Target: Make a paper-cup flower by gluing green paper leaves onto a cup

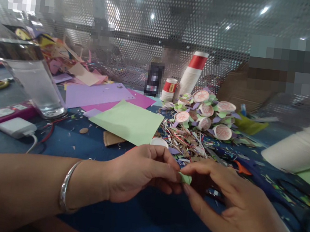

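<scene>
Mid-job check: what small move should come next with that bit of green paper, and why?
I'd probably have the left hand steady the green paper while the right hand pinches gently along its exposed edge. Both hands meet at this small piece: the left covers one end, and the other shows between the right thumb and forefinger.

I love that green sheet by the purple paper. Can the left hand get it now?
Probably yes: the green sheet lies just beyond the left hand, and nothing seems to cover it. Though that hand is busy with a small green piece.
</scene>
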Demonstrator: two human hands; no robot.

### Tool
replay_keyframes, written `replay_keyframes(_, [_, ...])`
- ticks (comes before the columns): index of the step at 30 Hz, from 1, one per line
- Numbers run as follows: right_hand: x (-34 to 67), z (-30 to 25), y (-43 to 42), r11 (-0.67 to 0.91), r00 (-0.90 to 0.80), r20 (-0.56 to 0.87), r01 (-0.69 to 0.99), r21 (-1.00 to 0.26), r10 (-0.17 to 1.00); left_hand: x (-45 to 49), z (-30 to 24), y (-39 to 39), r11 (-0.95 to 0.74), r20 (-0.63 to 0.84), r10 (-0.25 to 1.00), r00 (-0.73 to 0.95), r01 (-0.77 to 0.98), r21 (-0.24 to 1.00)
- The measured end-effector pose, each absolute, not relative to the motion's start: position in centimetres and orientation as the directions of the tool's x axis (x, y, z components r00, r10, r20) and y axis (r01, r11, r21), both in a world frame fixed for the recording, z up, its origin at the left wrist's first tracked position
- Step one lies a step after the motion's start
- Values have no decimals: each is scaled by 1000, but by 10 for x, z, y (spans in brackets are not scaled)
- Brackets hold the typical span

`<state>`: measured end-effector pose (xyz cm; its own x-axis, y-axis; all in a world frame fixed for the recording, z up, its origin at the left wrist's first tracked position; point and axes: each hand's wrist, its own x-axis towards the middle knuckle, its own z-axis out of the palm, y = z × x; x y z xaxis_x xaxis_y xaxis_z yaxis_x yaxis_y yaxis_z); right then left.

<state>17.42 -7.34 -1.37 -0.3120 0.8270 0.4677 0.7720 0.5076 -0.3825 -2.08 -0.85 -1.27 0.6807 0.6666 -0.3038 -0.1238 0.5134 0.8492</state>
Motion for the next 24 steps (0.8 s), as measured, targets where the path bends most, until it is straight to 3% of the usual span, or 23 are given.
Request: replay_keyframes(24, [174, -15, -72, 522, -314, 484, 761, -386, 817, -21, -13, -12, 439, -244, 701, 670, -136, 888])
